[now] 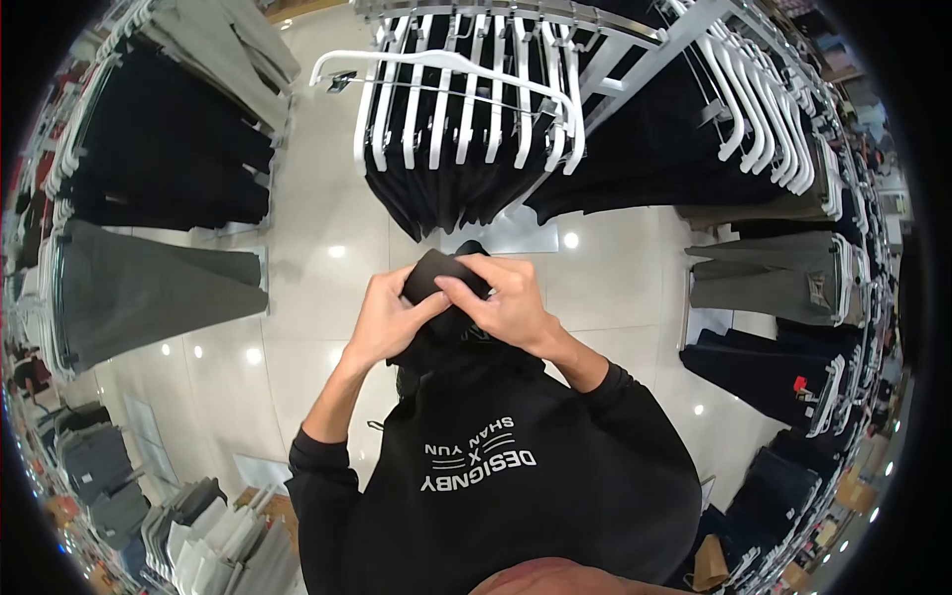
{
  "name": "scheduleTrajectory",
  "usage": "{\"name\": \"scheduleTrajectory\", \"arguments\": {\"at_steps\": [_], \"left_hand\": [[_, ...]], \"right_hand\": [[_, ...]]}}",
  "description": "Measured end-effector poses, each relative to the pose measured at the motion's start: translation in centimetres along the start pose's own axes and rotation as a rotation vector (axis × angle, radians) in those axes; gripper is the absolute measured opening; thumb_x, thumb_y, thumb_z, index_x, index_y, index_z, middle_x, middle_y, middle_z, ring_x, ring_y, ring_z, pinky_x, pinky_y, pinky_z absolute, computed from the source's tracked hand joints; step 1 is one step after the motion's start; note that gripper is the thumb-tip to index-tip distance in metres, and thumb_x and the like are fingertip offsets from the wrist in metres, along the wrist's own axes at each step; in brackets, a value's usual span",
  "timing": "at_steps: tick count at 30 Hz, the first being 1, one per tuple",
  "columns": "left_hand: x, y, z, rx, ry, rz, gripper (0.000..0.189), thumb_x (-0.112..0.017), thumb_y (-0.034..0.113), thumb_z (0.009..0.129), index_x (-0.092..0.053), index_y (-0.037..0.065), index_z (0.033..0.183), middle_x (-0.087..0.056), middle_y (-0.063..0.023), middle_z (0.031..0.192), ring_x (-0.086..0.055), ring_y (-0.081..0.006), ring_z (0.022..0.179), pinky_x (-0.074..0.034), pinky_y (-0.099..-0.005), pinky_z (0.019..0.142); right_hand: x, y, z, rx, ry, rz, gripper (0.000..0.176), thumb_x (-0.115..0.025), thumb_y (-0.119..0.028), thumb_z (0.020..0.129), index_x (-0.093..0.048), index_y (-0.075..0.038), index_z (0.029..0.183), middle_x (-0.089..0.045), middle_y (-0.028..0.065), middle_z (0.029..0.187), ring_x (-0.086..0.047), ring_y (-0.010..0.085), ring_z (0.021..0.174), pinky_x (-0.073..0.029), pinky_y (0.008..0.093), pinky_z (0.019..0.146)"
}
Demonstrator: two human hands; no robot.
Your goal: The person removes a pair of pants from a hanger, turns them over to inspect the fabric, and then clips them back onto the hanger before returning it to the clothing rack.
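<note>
Glossy cream floor (317, 258) fills the middle of the frame, ringed by racks of trousers on white hangers. Black pairs (456, 169) hang at the upper centre, and grey pairs (149, 288) fan out at the left. One bare white hanger (446, 74) sits hooked across the front of the upper-centre rack.

At the centre of the frame I hold a black garment (436, 273) in front of my chest, above my black sweatshirt (496, 476) with its white lettering. Its folded top end lies roughly across the frame, tilted a little down to the left. The rest of the cloth drops from there toward my body, so its long axis runs from the rack down to me.

My left hand (382, 322) has its grip closed on the left side of the fold, thumb on top. My right hand (506, 302) comes over from the right with its grip pinched on the same fold, fingers lying across the top. The two hands touch over the cloth.
</note>
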State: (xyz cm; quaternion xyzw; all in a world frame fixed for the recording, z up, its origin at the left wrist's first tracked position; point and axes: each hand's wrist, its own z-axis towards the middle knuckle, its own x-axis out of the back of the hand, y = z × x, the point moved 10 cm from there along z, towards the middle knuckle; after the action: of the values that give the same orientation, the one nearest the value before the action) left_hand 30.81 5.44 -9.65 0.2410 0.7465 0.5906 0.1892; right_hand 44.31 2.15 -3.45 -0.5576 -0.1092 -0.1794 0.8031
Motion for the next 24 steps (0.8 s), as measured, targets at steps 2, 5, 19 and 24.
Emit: {"name": "scheduleTrajectory", "arguments": {"at_steps": [2,5,19,24], "left_hand": [[0.6,-0.7,-1.1,-0.014,0.05,0.085,0.019,-0.072,0.008,0.095,-0.071,-0.004,0.109,-0.066,0.004,0.078,-0.053,-0.0004,0.066,-0.045,-0.0218,0.057],[0.7,1.6,-2.2,-0.101,0.084,0.143,0.02,-0.072,0.01,0.097,-0.07,-0.006,0.109,-0.072,-0.0011,0.078,-0.057,-0.0032,0.065,-0.048,-0.0233,0.058],[2.0,2.4,-2.4,-0.079,0.08,0.425,0.023,-0.074,0.016,0.096,-0.07,-0.006,0.103,-0.063,-0.0155,0.071,-0.05,-0.0201,0.054,-0.043,-0.0348,0.055],[1.8,2.9,-2.3,-0.09,0.068,0.526,0.023,-0.073,0.016,0.096,-0.067,-0.006,0.096,-0.06,-0.0152,0.067,-0.043,-0.0217,0.053,-0.041,-0.0347,0.053]], "right_hand": [[-0.4,-0.4,-0.1,0.013,-0.032,-0.004,0.019,-0.08,-0.011,0.088,-0.075,0.004,0.098,-0.074,0.0139,0.079,-0.068,0.022,0.06,-0.051,0.0308,0.054],[1.7,-0.3,1.9,0.083,-0.148,-0.109,0.029,-0.082,-0.016,0.087,-0.073,0.003,0.108,-0.074,0.0143,0.093,-0.071,0.0275,0.081,-0.054,0.0361,0.072],[11.9,10.0,17.2,-0.093,-0.468,-0.604,0.044,-0.08,-0.038,0.091,-0.073,0.005,0.082,-0.061,0.0096,0.062,-0.054,0.0178,0.054,-0.042,0.0378,0.053],[12.7,7.9,17.0,-0.189,-0.42,-0.333,0.042,-0.077,-0.039,0.094,-0.077,0.002,0.083,-0.059,0.0023,0.056,-0.05,0.0082,0.043,-0.04,0.0253,0.043]]}}
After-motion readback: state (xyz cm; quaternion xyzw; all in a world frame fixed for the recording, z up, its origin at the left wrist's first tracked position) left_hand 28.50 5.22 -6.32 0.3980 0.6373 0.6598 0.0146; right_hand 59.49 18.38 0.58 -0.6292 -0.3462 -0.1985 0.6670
